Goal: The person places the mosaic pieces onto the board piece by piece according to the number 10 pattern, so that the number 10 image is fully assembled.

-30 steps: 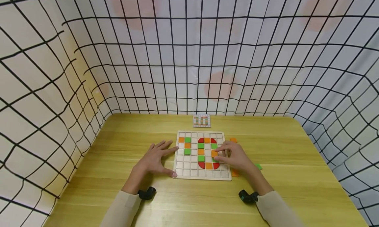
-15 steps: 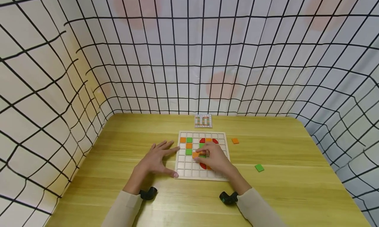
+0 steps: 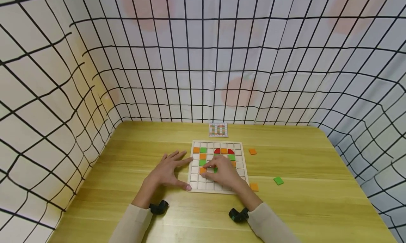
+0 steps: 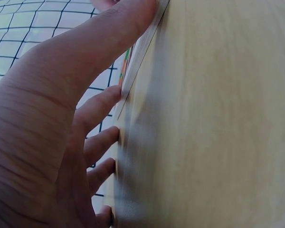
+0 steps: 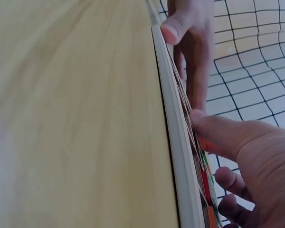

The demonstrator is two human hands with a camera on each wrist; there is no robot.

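A pale square grid board (image 3: pixel 198 185) lies on the table, with orange and green square tiles and red rounded corner tiles in some of its cells. My right hand (image 3: pixel 223 170) reaches over the board and pinches an orange square tile (image 3: pixel 202 170) between thumb and index finger, at a cell below a green tile (image 3: pixel 202 162). Part of the tile pattern is hidden under this hand. With fingers spread, my left hand (image 3: pixel 168 170) rests beside the board, its thumb and index fingertip touching the left edge. The left wrist view shows these fingers (image 4: pixel 102 107) on the table.
Behind the board lies a small card (image 3: pixel 218 130) printed with a coloured grid pattern. Loose to the right are an orange tile (image 3: pixel 252 151), a green tile (image 3: pixel 278 180) and another orange tile (image 3: pixel 254 187) near the board's corner. Netting (image 3: pixel 203 60) surrounds the table's back and sides.
My right hand has moved left across the board, carrying the orange tile from the right part of the pattern to the left column. My left hand stays at the board's edge.
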